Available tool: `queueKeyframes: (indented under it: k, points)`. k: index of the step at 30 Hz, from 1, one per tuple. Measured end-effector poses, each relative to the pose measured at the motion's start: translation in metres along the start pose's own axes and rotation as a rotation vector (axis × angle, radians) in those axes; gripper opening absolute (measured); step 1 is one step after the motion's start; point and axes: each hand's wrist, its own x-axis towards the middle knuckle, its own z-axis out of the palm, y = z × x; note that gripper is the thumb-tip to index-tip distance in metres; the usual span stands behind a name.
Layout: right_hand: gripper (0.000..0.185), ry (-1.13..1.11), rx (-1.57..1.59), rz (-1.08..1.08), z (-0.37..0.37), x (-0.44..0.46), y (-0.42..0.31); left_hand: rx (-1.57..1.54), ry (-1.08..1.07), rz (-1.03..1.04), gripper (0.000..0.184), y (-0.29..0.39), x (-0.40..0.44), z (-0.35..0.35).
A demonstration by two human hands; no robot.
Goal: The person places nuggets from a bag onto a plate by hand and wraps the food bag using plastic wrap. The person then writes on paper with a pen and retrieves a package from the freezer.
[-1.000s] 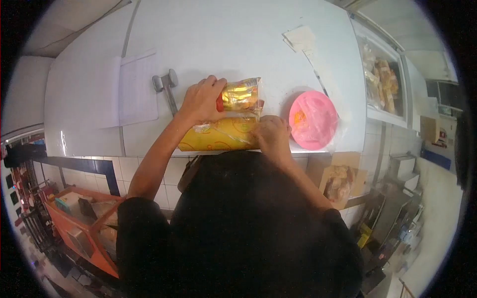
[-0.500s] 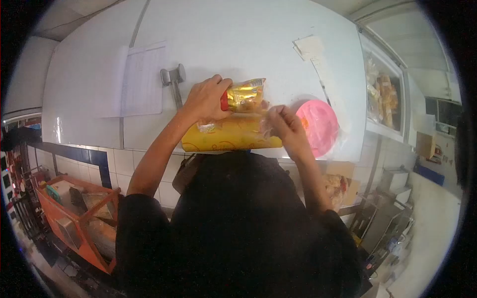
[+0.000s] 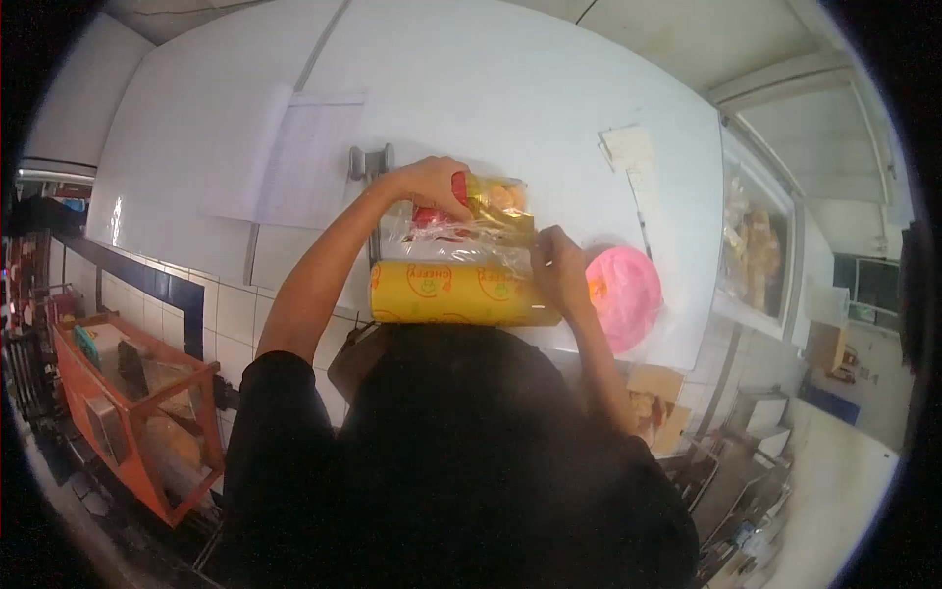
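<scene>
My left hand (image 3: 432,187) is clamped over a gold-and-red packet (image 3: 484,203), which lies on the white table (image 3: 510,98) just beyond a thick yellow roll of cling film (image 3: 456,294) printed "CHEFFY". My right hand (image 3: 563,275) has its fingertips pinched together on the edge of the clear film (image 3: 491,253), which stretches, wrinkled, between roll and packet.

The film looks thin, so a hard or uneven pull from my right hand could tear it or make it cling to itself in folds. The roll lies along the table's near edge, against my body; a tug might turn or shift it, and if I leaned back it could drop off. If my left hand eased off, the packet could slide or twist with the film.

The packet is see-through at its right end, showing orange pieces that I cannot identify. Just beside my right hand sits a round pink dish (image 3: 633,304), with something small and orange at its left side and what seems to be clear plastic over it. Below the table on the left, an orange crate (image 3: 142,401) holds mixed items, too blurred to name. On the right, an open cardboard box (image 3: 675,428) holds brownish contents, and a clear-fronted compartment (image 3: 754,245) holds wrapped, tan-coloured goods.
</scene>
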Motion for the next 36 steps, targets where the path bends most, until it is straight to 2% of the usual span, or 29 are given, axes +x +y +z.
queueKeyframes:
  k: [1, 3, 4, 6, 8, 10, 11, 13, 14, 16, 17, 20, 22, 23, 25, 28, 32, 34, 35, 36]
  points:
    - [0.017, 0.004, -0.005, -0.014, -0.003, 0.002, -0.003, -0.056, -0.07, -0.03, 0.051, -0.001, 0.004, -0.004]
    - [0.027, -0.061, 0.076, 0.243, -0.007, 0.005, -0.015, -0.113, -0.09, -0.081, 0.054, 0.0, 0.007, -0.009]
    - [0.027, -0.06, 0.075, 0.228, -0.009, 0.006, -0.025, -0.17, -0.126, -0.137, 0.057, -0.001, 0.008, -0.012]
    - [0.036, 0.229, -0.227, -0.156, -0.012, 0.01, -0.047, -0.174, -0.081, -0.086, 0.053, -0.011, 0.014, -0.011]
    - [0.039, 0.171, -0.212, -0.228, -0.012, 0.015, -0.074, -0.182, -0.061, -0.037, 0.05, -0.01, 0.014, -0.011]
    - [0.033, -0.133, -0.304, -0.312, -0.003, 0.023, -0.091, -0.24, -0.142, -0.102, 0.048, 0.005, 0.009, -0.019]
    - [0.033, -0.131, -0.306, -0.314, 0.004, 0.023, -0.081, -0.238, -0.14, -0.1, 0.048, -0.003, 0.015, -0.013]
    - [0.026, -0.202, -0.394, -0.483, 0.024, 0.029, -0.059, -0.204, -0.072, -0.008, 0.044, -0.025, 0.028, -0.004]
    - [0.026, -0.204, -0.394, -0.501, 0.026, 0.028, -0.055, -0.206, -0.055, -0.012, 0.044, -0.031, 0.03, -0.006]
    - [0.026, -0.357, -0.23, -0.648, 0.021, 0.019, -0.056, -0.29, -0.165, -0.068, 0.047, -0.031, 0.029, -0.01]
    - [0.026, -0.359, -0.233, -0.652, 0.021, 0.021, -0.055, -0.292, -0.16, -0.066, 0.047, -0.033, 0.03, -0.01]
    - [0.029, -0.444, -0.213, -0.62, 0.022, 0.027, -0.046, -0.285, -0.165, -0.1, 0.047, -0.042, 0.038, -0.012]
    - [0.037, -0.431, -0.149, -0.497, 0.027, 0.032, -0.037, -0.508, -0.231, -0.063, 0.048, -0.032, 0.028, -0.023]
    - [0.037, -0.427, -0.151, -0.498, 0.03, 0.035, -0.033, -0.504, -0.23, -0.061, 0.048, -0.029, 0.028, -0.026]
    - [0.04, -0.55, -0.089, -0.284, 0.039, 0.036, -0.029, -0.548, -0.245, -0.032, 0.048, -0.029, 0.026, -0.025]
    - [0.041, -0.486, -0.034, -0.294, 0.048, 0.038, -0.029, -0.475, -0.229, -0.066, 0.049, -0.023, 0.022, -0.027]
    - [0.039, -0.535, 0.04, -0.324, 0.027, 0.05, -0.03, -0.517, -0.239, -0.083, 0.05, -0.023, 0.015, -0.025]
    - [0.034, -0.527, 0.105, -0.165, 0.018, 0.052, -0.024, -0.678, -0.245, -0.054, 0.05, -0.033, 0.016, -0.019]
    - [0.034, -0.531, 0.103, -0.171, 0.01, 0.049, -0.021, -0.681, -0.238, -0.053, 0.05, -0.037, 0.019, -0.018]
    - [0.032, -0.511, 0.134, -0.027, -0.003, 0.044, -0.027, -0.653, -0.23, -0.048, 0.05, -0.041, 0.022, -0.019]
